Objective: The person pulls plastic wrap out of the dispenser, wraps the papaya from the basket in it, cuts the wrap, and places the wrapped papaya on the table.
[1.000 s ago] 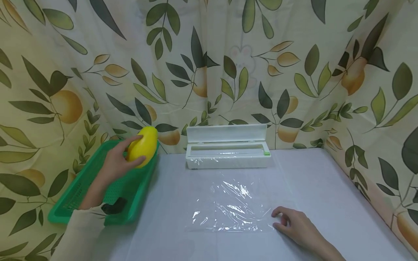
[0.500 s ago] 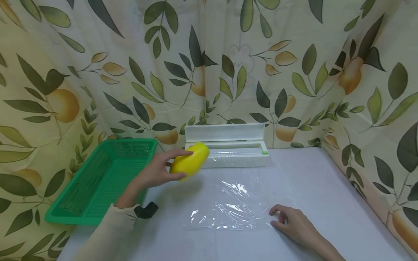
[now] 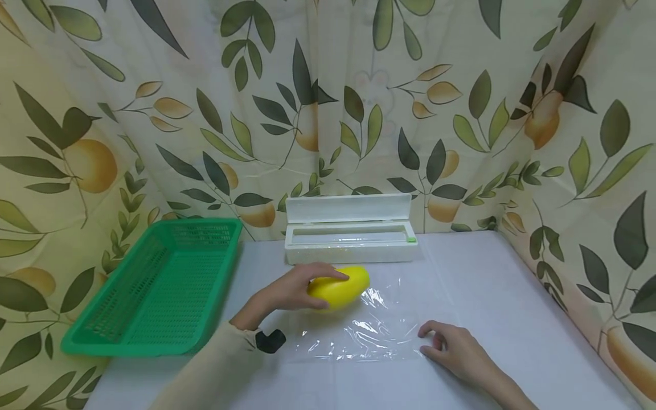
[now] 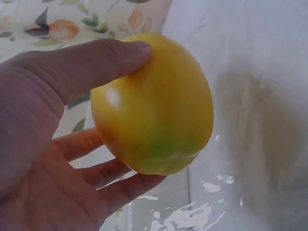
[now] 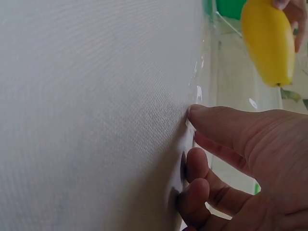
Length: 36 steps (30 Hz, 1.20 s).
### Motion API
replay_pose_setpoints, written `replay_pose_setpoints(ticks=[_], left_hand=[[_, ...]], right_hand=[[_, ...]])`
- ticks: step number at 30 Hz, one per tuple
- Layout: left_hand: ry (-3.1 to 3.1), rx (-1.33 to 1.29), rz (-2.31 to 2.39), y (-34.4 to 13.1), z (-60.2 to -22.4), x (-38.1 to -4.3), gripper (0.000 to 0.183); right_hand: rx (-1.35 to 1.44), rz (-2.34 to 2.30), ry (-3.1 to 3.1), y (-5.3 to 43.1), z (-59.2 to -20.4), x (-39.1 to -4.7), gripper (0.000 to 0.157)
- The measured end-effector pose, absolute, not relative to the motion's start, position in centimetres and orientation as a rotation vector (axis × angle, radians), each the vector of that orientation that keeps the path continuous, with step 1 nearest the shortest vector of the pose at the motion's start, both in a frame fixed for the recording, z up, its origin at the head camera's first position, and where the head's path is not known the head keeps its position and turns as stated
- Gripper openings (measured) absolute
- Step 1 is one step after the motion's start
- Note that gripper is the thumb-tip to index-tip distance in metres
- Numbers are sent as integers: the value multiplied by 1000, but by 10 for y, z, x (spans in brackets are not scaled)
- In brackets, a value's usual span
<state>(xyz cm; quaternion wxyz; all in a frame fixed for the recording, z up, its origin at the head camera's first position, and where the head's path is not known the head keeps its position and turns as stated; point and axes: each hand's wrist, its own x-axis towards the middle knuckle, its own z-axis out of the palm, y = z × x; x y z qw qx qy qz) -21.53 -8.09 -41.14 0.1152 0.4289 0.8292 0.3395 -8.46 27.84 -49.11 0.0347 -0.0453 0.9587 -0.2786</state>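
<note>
Yellow fruit held over the clear film, left hand gripping

Left hand (image 3: 294,287), centre of the head frame: closed around a yellow fruit (image 3: 344,289). Left wrist view has the thumb (image 4: 103,62) across the upper side of the fruit, fingers (image 4: 120,192) below and behind. Fruit smooth and glossy, with a greenish patch towards its lower end in that view; a soft shadow lies to the right of it. In the head frame the fruit sits just right of the hand, tilted, its far end up and to the right, over the upper left part of a clear film (image 3: 359,336).

Film spread on the white tabletop (image 3: 461,273), lower middle of the frame, creased and glinting.

Right hand (image 3: 458,347), lower right: at the film's right edge, fingers bent, thumb tip low by the surface. Cannot tell whether the film is pinched or only touched.

White box (image 3: 351,254) mid-frame, behind the film; lid (image 3: 348,209) raised, green piece (image 3: 411,240) at its right end.

Green basket (image 3: 169,285), left of frame, perforated, well apart from the right hand.

Pale sleeve (image 3: 210,364) and a black piece (image 3: 270,341) at the left wrist. Curtain (image 3: 359,34) with leaf and fruit print fills the upper frame.
</note>
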Motion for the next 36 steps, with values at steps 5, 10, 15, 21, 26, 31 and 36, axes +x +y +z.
replay_pose_setpoints(ticks=[5, 10, 15, 21, 26, 31, 36], left_hand=[[2385, 1237, 946, -68, -425, -216, 61], [2337, 1241, 913, -58, -434, -218, 61], [2349, 1200, 862, -55, -440, -220, 61], [2365, 1160, 802, -53, -442, -223, 63], [2351, 1152, 797, -52, -440, -222, 64], [2358, 1144, 792, -52, -438, -222, 64], [2378, 1132, 784, -52, -438, -222, 65]], right_hand=[[-115, -853, 2949, 276, -490, -86, 26], [-57, -825, 2950, 273, -490, -87, 27], [-68, -820, 2947, 270, -488, -89, 27], [-20, -789, 2943, 268, -488, -89, 28], [-27, -798, 2952, 269, -489, -89, 28], [-76, -817, 2977, 271, -489, -87, 28], [-137, -845, 3000, 273, -488, -86, 28]])
